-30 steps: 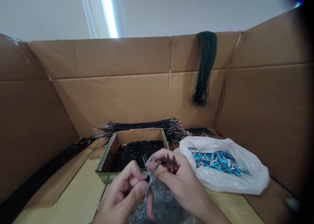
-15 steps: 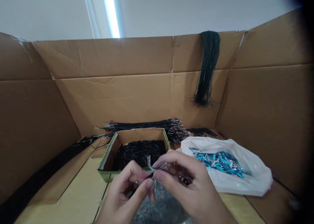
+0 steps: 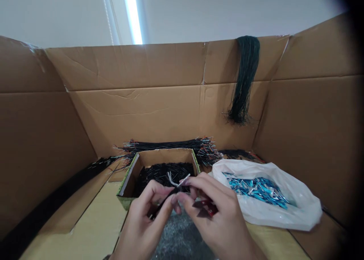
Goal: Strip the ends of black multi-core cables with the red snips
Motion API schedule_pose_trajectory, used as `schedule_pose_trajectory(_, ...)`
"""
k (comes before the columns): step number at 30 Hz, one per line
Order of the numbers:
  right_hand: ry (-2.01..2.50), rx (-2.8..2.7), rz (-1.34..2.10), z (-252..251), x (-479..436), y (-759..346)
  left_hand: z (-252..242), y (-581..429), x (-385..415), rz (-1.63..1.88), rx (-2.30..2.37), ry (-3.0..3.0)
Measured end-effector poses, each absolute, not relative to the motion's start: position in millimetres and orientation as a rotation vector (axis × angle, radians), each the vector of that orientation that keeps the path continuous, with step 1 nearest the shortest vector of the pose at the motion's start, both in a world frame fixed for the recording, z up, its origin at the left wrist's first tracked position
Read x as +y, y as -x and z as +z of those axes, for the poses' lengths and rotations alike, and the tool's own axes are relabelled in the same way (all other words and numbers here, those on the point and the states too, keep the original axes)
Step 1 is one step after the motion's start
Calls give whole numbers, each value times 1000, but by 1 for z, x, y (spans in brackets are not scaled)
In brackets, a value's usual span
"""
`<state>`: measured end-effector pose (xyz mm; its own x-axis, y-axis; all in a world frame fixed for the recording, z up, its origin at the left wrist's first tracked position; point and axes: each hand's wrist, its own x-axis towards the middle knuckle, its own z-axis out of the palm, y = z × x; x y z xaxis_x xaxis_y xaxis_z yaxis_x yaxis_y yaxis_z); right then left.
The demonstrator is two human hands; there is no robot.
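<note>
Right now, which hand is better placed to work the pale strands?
Likely the right hand: its fingertips are at the pale strands, though it holds a red tool. The left hand pinches something black.

Bare hands, near side, fingertips close.
Left hand (image 3: 142, 216) pinching, thumb (image 3: 164, 215) against forefinger (image 3: 155, 189); right hand (image 3: 227, 214) arched, fingers (image 3: 206, 184) curled.

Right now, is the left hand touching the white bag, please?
Apart: the head view shows the right hand between the left hand and white bag.
</note>
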<state>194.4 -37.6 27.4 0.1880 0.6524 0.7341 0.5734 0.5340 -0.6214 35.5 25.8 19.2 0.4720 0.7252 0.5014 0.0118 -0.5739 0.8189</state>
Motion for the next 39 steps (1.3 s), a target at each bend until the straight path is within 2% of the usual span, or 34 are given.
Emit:
schedule_pose_trajectory(5,1151,-1410,153,30,-39,-197,15,-33,25,1057,662,-2007)
schedule_pose_trajectory(10,1056,-1719,-100,14,-35,-196,24,-34,27,1093,654,-1816)
schedule_pose_trajectory(13,1151,-1916,-144,13,-35,-196,27,-33,31,1108,674,-1782)
schedule_pose_trajectory(19,1286,-1670,23,31,-41,-204,26,-32,32,1054,744,-1793)
schedule_pose_trajectory(25,1277,-1793,-91,27,-38,-205,26,-33,25,917,632,-1817)
schedule_pose_trajectory(32,1368,-2014,-370,30,-41,-211,23,-31,26,966,663,-1848)
schedule_pose_trajectory(39,1409,-1756,-385,32,-58,-206,26,-37,29,986,730,-1975)
